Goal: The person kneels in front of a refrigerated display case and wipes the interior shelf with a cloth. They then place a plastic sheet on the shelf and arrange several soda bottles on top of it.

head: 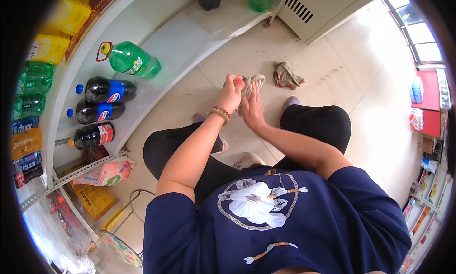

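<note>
In front of me, over the tiled floor, my left hand [229, 94] is closed around a bunched greyish cloth [257, 81], possibly a knit work glove. A small red patch [239, 84] shows beside its thumb; I cannot tell what it belongs to. My right hand [253, 108] lies against the same bundle with fingers extended, not wrapped around it. On the floor just beyond lies a crumpled grey-brown cloth [286, 75] with a reddish edge, also glove-like. Beaded bracelets circle the left wrist.
Along the left, a shelf [171, 39] carries a large green bottle [133, 60] and several dark soda bottles [110, 90]. A beige metal cabinet [310, 7] stands ahead. A yellow crate [93, 199] and a round floral-topped stool [121, 248] are at lower left; stocked shelves [425, 202] line the right.
</note>
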The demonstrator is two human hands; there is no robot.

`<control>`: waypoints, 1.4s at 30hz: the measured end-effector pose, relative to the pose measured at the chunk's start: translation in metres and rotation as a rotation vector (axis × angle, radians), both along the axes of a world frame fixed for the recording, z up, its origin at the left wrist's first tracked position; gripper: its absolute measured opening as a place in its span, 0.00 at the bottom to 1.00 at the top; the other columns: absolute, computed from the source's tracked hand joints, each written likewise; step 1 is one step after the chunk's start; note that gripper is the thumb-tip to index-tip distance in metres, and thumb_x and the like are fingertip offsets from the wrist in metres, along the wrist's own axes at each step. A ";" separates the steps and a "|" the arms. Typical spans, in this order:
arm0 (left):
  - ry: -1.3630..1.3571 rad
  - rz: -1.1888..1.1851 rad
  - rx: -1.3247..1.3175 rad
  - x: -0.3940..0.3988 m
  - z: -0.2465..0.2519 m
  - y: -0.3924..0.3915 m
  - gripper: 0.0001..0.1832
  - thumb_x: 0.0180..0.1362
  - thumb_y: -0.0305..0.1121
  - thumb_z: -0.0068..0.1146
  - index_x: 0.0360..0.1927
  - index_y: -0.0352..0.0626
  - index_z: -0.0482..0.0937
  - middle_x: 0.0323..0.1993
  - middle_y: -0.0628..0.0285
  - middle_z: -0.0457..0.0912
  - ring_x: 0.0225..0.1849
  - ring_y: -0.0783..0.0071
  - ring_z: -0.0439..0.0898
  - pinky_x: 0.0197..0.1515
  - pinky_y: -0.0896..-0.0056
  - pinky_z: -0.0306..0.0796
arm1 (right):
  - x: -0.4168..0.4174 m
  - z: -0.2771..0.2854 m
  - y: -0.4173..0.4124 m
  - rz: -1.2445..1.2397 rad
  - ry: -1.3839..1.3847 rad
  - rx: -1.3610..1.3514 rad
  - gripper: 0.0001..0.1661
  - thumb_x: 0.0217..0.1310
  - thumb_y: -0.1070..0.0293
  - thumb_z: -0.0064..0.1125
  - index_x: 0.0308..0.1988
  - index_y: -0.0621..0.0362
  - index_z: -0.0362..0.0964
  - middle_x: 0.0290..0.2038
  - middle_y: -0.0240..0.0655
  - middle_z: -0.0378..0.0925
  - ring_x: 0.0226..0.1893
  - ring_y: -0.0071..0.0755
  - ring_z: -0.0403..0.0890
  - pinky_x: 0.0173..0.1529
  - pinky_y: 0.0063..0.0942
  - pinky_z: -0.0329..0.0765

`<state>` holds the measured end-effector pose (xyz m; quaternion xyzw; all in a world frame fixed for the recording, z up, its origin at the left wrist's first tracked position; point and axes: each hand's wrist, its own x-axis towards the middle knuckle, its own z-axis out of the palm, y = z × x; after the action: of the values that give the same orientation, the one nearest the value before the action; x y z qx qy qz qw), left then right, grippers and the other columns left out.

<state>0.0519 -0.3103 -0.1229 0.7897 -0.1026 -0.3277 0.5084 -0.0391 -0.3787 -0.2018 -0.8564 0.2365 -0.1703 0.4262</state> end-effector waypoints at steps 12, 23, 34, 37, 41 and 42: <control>-0.187 0.085 -0.084 0.001 -0.020 0.000 0.17 0.57 0.41 0.50 0.45 0.44 0.62 0.34 0.52 0.74 0.31 0.56 0.76 0.26 0.62 0.70 | 0.084 0.052 -0.080 0.439 0.356 0.821 0.33 0.61 0.41 0.36 0.45 0.57 0.74 0.49 0.42 0.72 0.53 0.36 0.68 0.59 0.30 0.60; -0.120 0.054 -0.111 0.000 -0.009 0.002 0.16 0.57 0.40 0.52 0.39 0.44 0.61 0.30 0.54 0.73 0.25 0.63 0.75 0.21 0.67 0.68 | 0.149 0.039 -0.059 0.713 0.840 0.127 0.47 0.54 0.26 0.22 0.34 0.51 0.80 0.37 0.41 0.78 0.45 0.43 0.73 0.56 0.35 0.62; -0.210 -0.034 -0.002 0.001 -0.001 -0.004 0.09 0.60 0.38 0.45 0.41 0.49 0.63 0.31 0.50 0.77 0.34 0.45 0.75 0.34 0.54 0.68 | 0.045 -0.033 -0.067 0.464 0.064 -0.133 0.17 0.62 0.63 0.33 0.47 0.50 0.65 0.63 0.38 0.53 0.64 0.43 0.53 0.65 0.43 0.50; -0.284 -0.064 0.067 0.007 -0.005 0.001 0.10 0.60 0.39 0.45 0.41 0.50 0.65 0.32 0.48 0.78 0.35 0.44 0.76 0.34 0.53 0.68 | 0.033 -0.017 -0.056 0.561 0.227 -0.217 0.22 0.60 0.65 0.37 0.55 0.52 0.59 0.66 0.40 0.41 0.67 0.43 0.41 0.66 0.49 0.43; -0.447 -0.316 0.347 0.012 0.013 -0.006 0.13 0.58 0.41 0.47 0.42 0.48 0.63 0.32 0.48 0.78 0.37 0.47 0.77 0.36 0.52 0.70 | 0.010 -0.001 -0.036 0.347 0.190 0.245 0.50 0.52 0.60 0.49 0.66 0.35 0.26 0.68 0.34 0.32 0.67 0.50 0.35 0.62 0.62 0.43; -0.542 -0.424 0.459 0.016 0.022 -0.004 0.14 0.58 0.42 0.48 0.42 0.48 0.62 0.33 0.49 0.77 0.37 0.48 0.77 0.37 0.52 0.70 | 0.009 0.038 -0.034 0.346 0.388 0.282 0.53 0.49 0.57 0.54 0.65 0.31 0.26 0.68 0.30 0.30 0.67 0.56 0.34 0.60 0.66 0.44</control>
<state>0.0675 -0.3144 -0.1012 0.9016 -0.3176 -0.2194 0.1950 -0.0302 -0.4127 -0.1640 -0.8330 0.1852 0.1061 0.5105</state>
